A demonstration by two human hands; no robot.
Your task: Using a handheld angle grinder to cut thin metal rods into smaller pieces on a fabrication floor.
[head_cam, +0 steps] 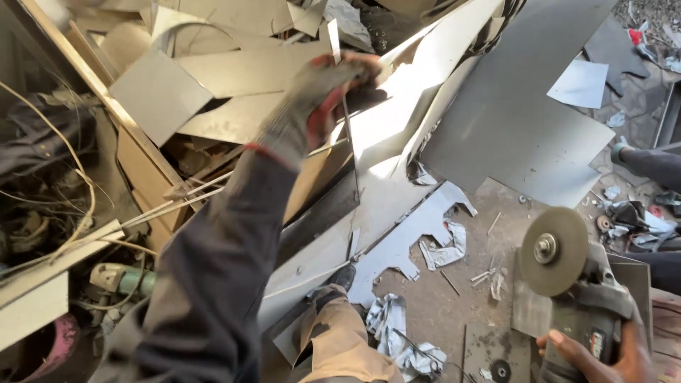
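1. Gripping the top edge of a metal sheet, our gloved left hand is clenched around it, holding it upright over the scrap pile.
2. We judge the sheet thin and stiff, light enough for one hand, though it probably flexes and wobbles when held from a single edge.
3. Its cut edges look sharp; the glove matters here, and we think the safest hold is on a straight edge near a corner, thumb on one face and fingers on the other, away from any jagged notches.
4. Bare metal is likely slick, so a firm pinch seems better than a loose one.
5. Our bare right hand is wrapped around the body of an angle grinder at lower right, its disc facing up and well apart from the sheet.
6. We judge the grinder heavy and awkward for one hand; we cannot tell whether the disc is spinning.
7. Offcuts lie on the floor between the sheet and grinder, beside our shoe.
8. Another person's leg shows at the right edge.
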